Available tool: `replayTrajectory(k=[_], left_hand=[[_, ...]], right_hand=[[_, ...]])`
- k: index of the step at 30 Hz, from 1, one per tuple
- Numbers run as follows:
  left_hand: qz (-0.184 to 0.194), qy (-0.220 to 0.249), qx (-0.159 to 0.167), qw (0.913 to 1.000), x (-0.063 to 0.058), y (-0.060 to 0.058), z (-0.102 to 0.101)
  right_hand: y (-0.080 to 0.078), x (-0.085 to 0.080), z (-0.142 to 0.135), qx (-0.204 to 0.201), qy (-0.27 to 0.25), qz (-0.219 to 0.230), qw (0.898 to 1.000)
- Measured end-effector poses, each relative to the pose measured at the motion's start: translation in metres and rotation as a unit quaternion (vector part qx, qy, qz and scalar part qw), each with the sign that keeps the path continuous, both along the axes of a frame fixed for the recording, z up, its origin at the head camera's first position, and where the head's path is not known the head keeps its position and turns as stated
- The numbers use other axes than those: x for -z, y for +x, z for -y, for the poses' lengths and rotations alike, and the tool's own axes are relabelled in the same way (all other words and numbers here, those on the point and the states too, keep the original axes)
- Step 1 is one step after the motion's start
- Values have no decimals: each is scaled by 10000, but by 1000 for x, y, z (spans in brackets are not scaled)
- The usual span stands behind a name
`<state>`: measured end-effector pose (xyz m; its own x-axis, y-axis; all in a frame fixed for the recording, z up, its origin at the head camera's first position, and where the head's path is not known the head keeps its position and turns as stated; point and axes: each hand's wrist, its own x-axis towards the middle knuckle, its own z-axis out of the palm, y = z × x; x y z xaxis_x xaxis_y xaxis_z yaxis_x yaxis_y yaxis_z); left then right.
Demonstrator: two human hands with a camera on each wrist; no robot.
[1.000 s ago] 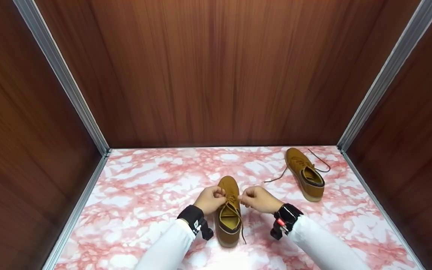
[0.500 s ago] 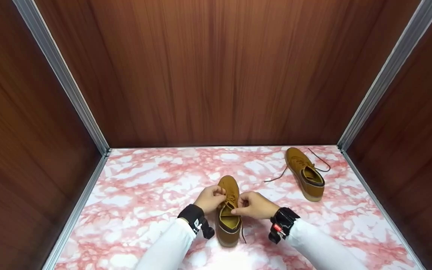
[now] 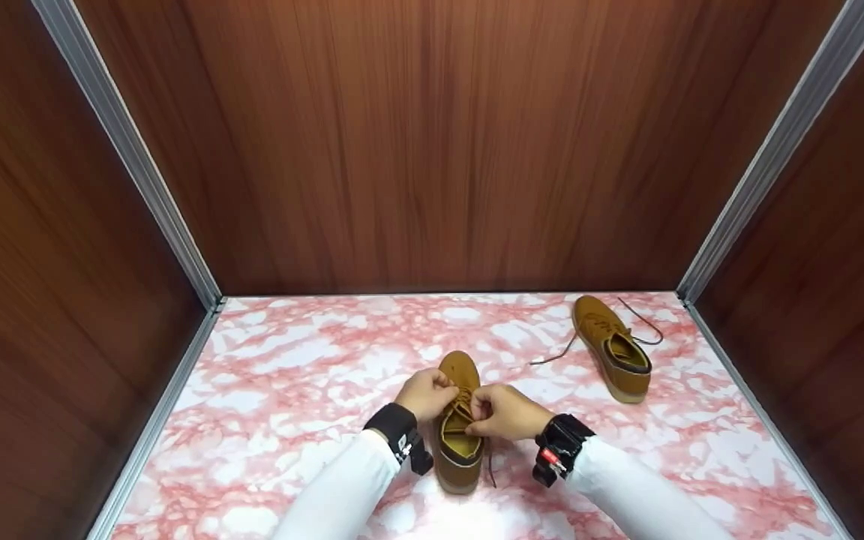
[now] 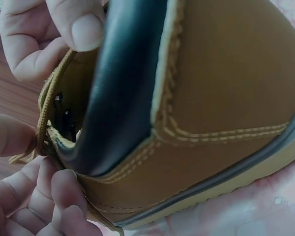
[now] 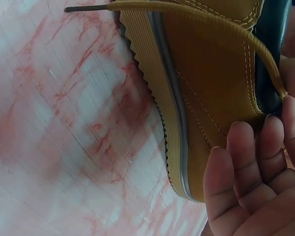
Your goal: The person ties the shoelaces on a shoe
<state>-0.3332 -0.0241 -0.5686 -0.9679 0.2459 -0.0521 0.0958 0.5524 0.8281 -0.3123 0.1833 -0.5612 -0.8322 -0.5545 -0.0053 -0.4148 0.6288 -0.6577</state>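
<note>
The left hand (image 3: 426, 394) and right hand (image 3: 511, 414) angle inward over a brown lace-up shoe (image 3: 458, 456), fingers (image 5: 241, 142) of each pinching its lace (image 5: 187, 10); the shoe sits sole-down beneath them on the counter (image 3: 289, 367).

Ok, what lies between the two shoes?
In the head view, the right hand at the nearer shoe, plus a lace of the farther shoe on the marbled surface.

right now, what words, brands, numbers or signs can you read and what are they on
No text is readable.
Left wrist strap: white marks, too small to read.
Right wrist strap: red patch, any lettering too small.
Near shoe, far shoe: none visible.
</note>
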Motion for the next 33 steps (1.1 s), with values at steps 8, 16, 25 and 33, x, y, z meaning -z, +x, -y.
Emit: replayTrajectory(k=[8, 16, 25, 33], left_hand=[[-120, -481, -122, 9987, -1, -8, -6], [-212, -478, -95, 9986, -1, -12, -6], [-14, -20, -227, 9997, -5, -9, -2], [316, 578, -108, 9978, -1, -10, 2]], right_hand=[[0, -1, -1, -23, -41, -33, 10000], [1, -1, -2, 28, 56, -67, 10000], [4, -5, -1, -100, 266, -444, 9986], [6, -2, -1, -26, 342, -491, 9982]])
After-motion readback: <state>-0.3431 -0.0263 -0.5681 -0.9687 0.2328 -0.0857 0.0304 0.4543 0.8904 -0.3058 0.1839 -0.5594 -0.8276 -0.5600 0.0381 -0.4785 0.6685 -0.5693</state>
